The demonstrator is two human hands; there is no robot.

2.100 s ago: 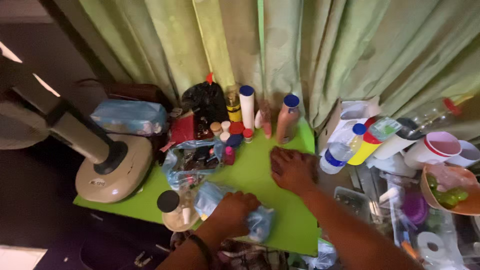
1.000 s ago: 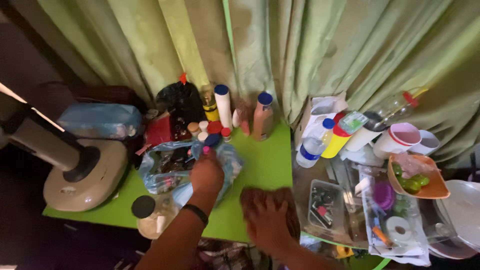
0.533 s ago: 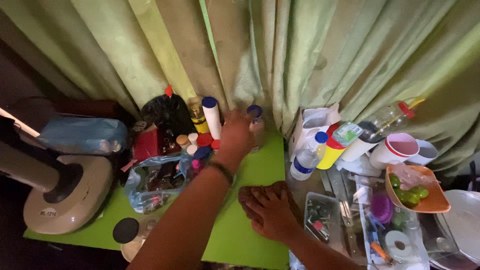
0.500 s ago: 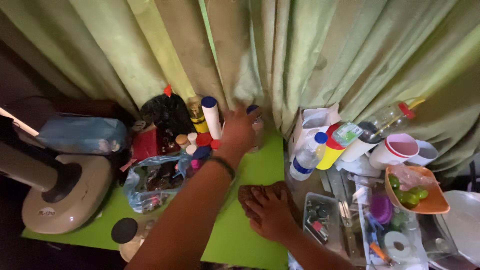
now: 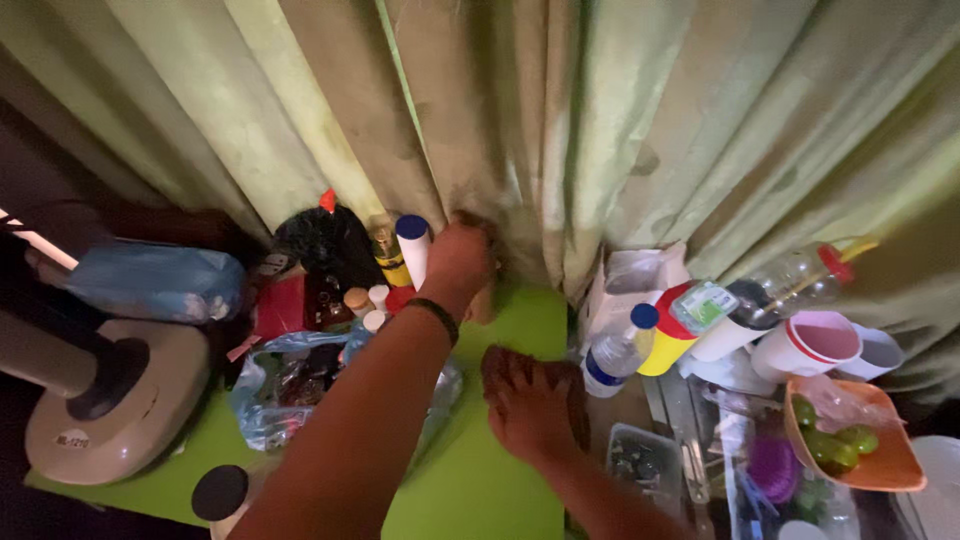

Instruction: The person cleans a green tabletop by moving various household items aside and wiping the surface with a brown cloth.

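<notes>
My left hand [image 5: 458, 258] reaches to the back of the green table [image 5: 480, 495], right against the curtain [image 5: 620, 120]. It is closed over the top of a peach bottle [image 5: 486, 303], of which only a small lower part shows. A white bottle with a blue cap [image 5: 412, 248] stands just left of that hand. My right hand [image 5: 530, 408] lies flat on a brown cloth [image 5: 568, 382], pressing it onto the table near its right edge.
Small jars, a yellow bottle [image 5: 388, 264] and a black bag [image 5: 318, 240] crowd the back left. A clear plastic bag [image 5: 280, 390], a fan base [image 5: 110, 420] and a black-lidded jar [image 5: 220, 492] sit left. Right are a water bottle [image 5: 615, 350], cups [image 5: 805, 348] and an orange bowl [image 5: 900, 470].
My left hand left the plastic bag, travelled to the back of the table and closed over the peach bottle's cap. My right hand with the cloth stays in about the same spot.
</notes>
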